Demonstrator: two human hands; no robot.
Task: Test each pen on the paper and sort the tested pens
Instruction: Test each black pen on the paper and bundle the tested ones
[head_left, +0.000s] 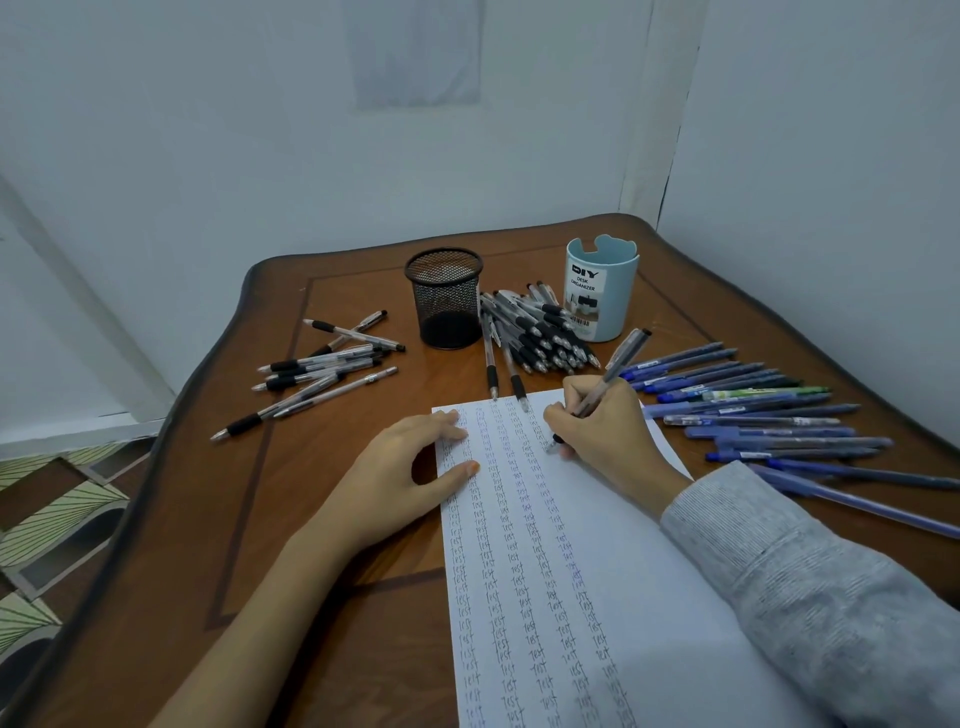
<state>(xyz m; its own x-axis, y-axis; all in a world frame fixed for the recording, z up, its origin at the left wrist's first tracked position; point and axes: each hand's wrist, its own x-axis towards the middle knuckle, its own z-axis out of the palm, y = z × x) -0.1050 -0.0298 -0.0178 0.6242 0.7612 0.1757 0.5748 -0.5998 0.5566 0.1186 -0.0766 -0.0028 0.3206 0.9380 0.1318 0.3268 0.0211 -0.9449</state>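
Gripping a pen (610, 376) in a writing hold, the right hand (602, 431) had its tip on the paper (649, 587), just below the fingertips, near the top of a column of "test" marks. The left hand (400, 478) lay flat with fingers spread on the sheet's left edge, evidently to steady it. Beyond the fingers lay a pile of black-grip pens (540, 338); a second black group (322, 369) lay left, blue pens (753, 415) right. The mesh cup (444, 296) and blue organizer (600, 296) stood farther off, the cup empty.

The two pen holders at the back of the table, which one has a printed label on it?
The light blue holder, right of the black mesh cup, which is bare.
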